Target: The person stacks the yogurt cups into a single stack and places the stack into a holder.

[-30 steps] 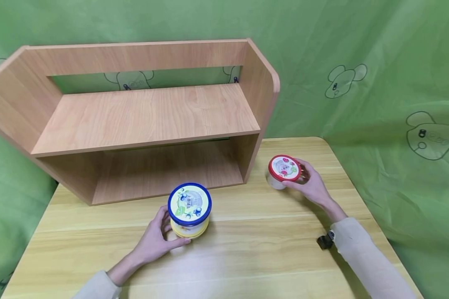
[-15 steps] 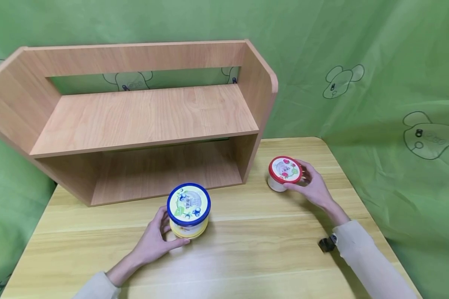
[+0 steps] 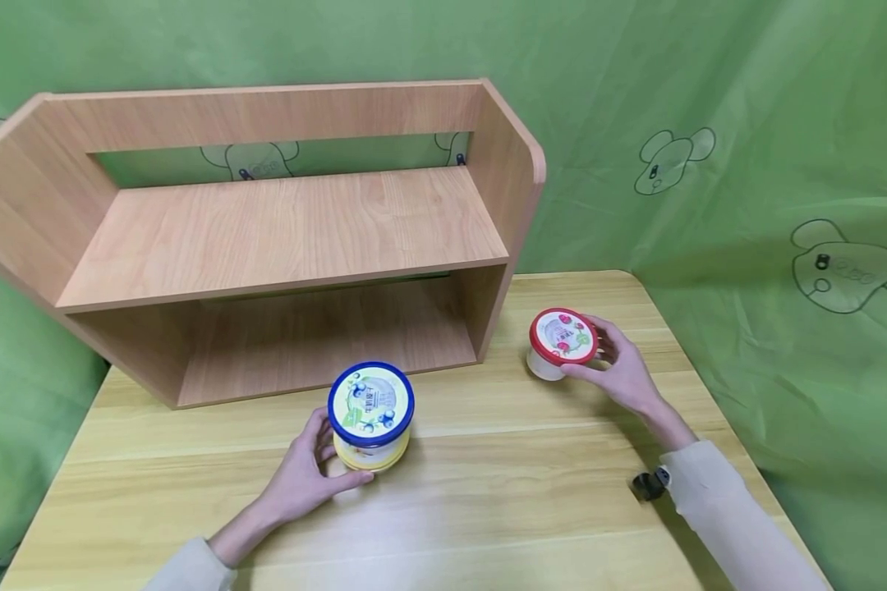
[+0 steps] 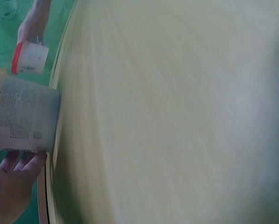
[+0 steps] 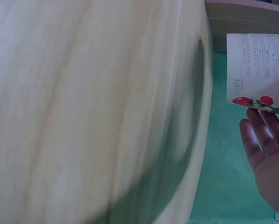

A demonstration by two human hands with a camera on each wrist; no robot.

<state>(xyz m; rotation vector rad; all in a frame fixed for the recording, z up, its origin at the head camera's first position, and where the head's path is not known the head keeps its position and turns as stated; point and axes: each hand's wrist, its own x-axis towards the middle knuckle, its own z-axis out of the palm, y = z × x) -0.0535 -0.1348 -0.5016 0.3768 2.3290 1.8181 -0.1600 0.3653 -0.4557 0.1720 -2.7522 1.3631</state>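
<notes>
In the head view, a round tub with a blue lid and blueberry print sits stacked on a yellow-lidded tub. My left hand grips the lower tub from the left, thumb in front. The left wrist view has this lower tub close up, held just above the tabletop; the blue-lidded one is out of that frame. To the right, my right hand holds a red-lidded tub with strawberry print. The right wrist view has that tub raised off the table, its lid mostly cut off.
A two-level wooden shelf stands at the back left of the wooden table. Its right side panel is left of the red-lidded tub. Green cloth with mouse drawings hangs behind and to the right.
The head view has shifted slightly, and the right hand with the red-lidded tub has drifted a little rightward relative to the shelf. Both hands keep their holds.
</notes>
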